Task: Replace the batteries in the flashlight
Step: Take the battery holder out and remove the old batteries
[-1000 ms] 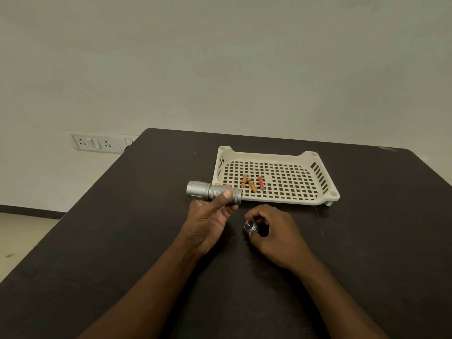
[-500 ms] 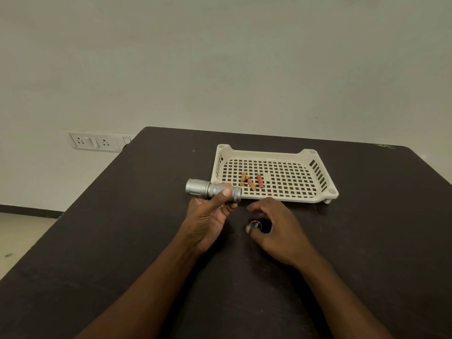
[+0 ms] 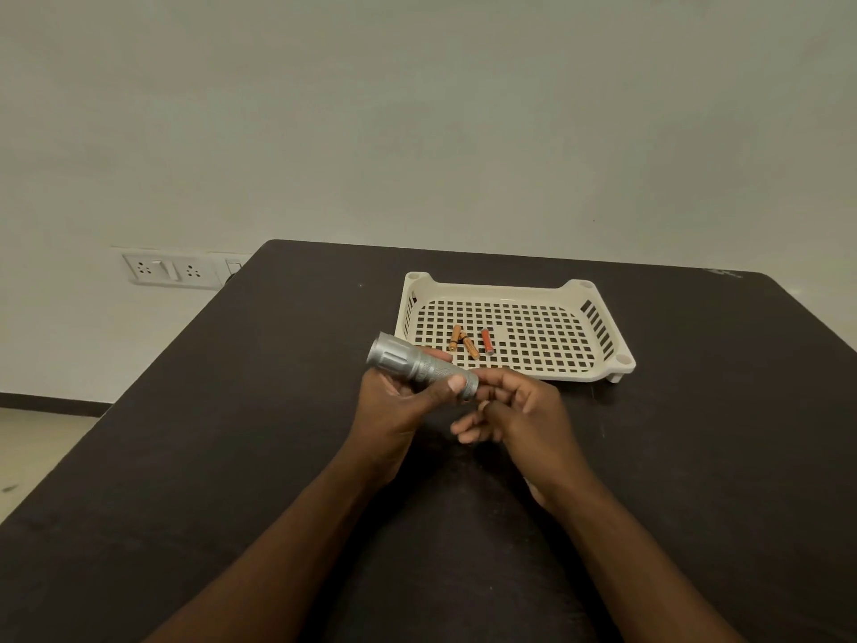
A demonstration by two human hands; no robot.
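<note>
Resting in the left hand (image 3: pixel 394 401), a silver flashlight (image 3: pixel 419 365) sits above the dark table (image 3: pixel 232 433) — fingers curled around the knurled barrel, thumb pressed near the tail end, wider head pointing up-left. Right hand (image 3: pixel 519 410) meets the tail end with index finger and thumb; whether it pinches anything there cannot be told, the other fingers loosely curled below. Just beyond, a cream perforated tray (image 3: pixel 598 364) holds three small batteries (image 3: pixel 469 342) — two orange, one redder — lying near its front left.
</note>
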